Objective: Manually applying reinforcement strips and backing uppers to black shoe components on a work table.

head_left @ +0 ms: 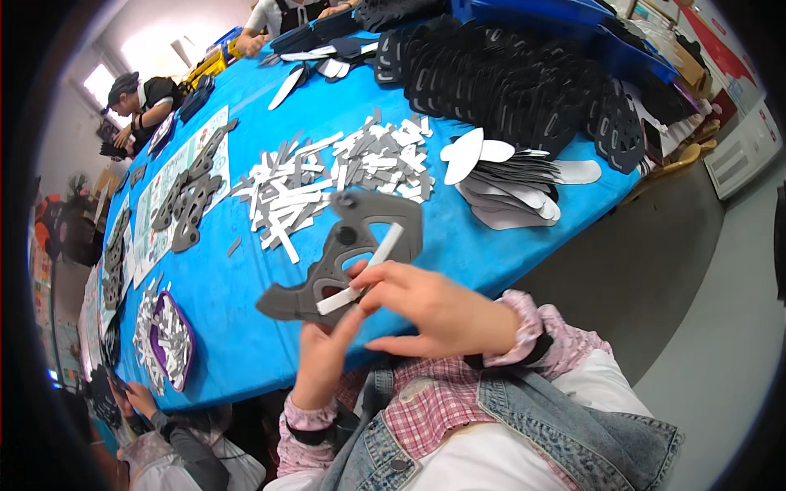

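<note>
Above the table's near edge, my left hand grips a dark grey, curved foam piece with cut-out openings from below. The piece is tilted, and two dark round spots show on it. A narrow white strip lies slantwise across its near side, over the openings. My right hand pinches the strip around its middle between thumb and fingers, partly hiding it. Just beyond my hands spreads a loose heap of white and grey strips on the blue table covering.
White and grey sole-shaped pieces are stacked at the right. Behind them are black foam pieces and a blue bin. A purple-rimmed container of strips stands at left, near printed sheets. Other people sit around the table.
</note>
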### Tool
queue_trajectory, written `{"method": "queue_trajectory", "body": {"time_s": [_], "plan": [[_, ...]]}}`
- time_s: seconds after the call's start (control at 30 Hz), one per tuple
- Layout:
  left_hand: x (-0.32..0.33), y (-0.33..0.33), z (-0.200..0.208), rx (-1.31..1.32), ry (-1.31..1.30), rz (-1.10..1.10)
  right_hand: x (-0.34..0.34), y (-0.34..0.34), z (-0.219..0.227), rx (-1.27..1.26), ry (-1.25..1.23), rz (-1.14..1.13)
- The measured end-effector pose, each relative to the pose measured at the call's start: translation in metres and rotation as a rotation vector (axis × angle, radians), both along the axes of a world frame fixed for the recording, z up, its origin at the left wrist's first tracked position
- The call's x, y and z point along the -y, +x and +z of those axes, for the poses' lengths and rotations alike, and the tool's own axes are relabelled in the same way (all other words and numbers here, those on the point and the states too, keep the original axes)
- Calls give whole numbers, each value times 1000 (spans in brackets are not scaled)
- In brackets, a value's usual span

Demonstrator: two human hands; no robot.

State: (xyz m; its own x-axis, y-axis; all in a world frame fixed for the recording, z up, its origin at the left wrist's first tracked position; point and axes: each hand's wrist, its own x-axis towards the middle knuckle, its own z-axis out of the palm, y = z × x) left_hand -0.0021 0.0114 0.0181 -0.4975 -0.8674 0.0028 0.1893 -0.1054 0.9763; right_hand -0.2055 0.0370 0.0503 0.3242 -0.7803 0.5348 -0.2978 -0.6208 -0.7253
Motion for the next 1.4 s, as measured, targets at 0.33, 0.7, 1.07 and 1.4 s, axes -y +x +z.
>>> {"method": "queue_trajectory", "body": {"time_s": [0.33, 0.7, 1.07, 1.4], "plan": [[14, 21, -21, 127, 149, 77, 53, -101, -8, -787, -390, -697], [15, 39, -15, 466, -457, 415, 28, -52, 5, 419, -168, -480], [25, 18, -7, 74, 4, 328, 26, -25, -24, 545, 629, -190], [26, 22, -6, 52, -235, 249, 29, -37, -35, 295, 443, -105]]}}
